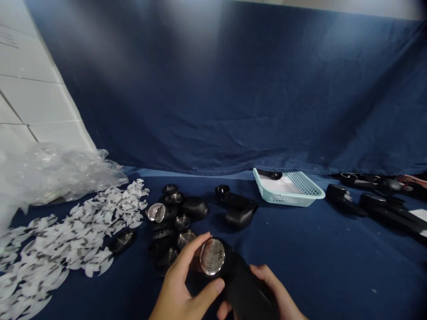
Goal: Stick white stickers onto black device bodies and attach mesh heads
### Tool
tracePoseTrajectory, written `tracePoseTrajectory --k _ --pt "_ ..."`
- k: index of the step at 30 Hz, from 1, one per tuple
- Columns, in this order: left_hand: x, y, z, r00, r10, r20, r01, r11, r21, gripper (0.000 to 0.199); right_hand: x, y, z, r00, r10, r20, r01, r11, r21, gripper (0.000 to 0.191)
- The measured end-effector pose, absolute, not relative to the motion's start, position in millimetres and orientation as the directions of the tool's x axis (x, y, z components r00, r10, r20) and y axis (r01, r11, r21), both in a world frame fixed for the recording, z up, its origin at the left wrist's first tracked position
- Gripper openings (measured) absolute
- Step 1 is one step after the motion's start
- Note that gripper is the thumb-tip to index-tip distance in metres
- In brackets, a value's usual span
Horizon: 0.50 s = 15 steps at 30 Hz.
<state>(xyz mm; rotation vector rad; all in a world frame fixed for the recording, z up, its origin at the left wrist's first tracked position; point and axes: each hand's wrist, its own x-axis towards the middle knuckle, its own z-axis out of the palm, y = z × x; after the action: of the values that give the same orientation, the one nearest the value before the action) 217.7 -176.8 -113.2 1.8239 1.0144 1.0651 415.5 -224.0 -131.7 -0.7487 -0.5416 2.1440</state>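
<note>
Now | left hand (185, 280), right hand (275, 289) holding black lint shaver (247, 289) | perforated steel head (212, 256)

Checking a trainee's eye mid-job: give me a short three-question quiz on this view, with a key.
1. Multiple choice: which part of the black fabric shaver is nearest the left hand? A) its perforated metal head B) the far end of its body
2. True or false: the pale blue plastic basket lies to the right of the white cut-outs.
3. Fill the gap: the loose metal mesh heads lie on a dark blue ____.

Key: 1) A; 2) True; 3) cloth
</note>
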Motion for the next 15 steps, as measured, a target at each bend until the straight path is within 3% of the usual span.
tracePoseTrajectory --k 5,9,11,15 --pt "218.1 -173.5 -114.4 0.33 0.907 0.263 0.215 -0.344 0.914 0.061 419.6 -218.3 -141.5 -0.582 0.74 -0.337 -0.47 -0.644 -0.603 0.098" --pt "217.3 -174.8 -113.7 0.342 0.912 0.224 0.161 -0.292 0.943 0.063 421.5 -218.5 -143.2 -0.649 0.702 -0.293 -0.48 -0.677 -0.558 0.099" --pt "218.3 -175.5 -118.1 0.406 0.898 0.168 0.085 -0.22 0.972 0.073 421.0 -220.1 -141.1 -0.646 0.73 -0.222 -0.534 -0.64 -0.553 0.09" --pt "227.3 -170.6 -138.0 0.532 0.843 0.076 -0.083 -0.037 0.996 0.092 418.5 -221.4 -142.5 -0.548 0.835 -0.048 -0.677 -0.477 -0.56 0.053"
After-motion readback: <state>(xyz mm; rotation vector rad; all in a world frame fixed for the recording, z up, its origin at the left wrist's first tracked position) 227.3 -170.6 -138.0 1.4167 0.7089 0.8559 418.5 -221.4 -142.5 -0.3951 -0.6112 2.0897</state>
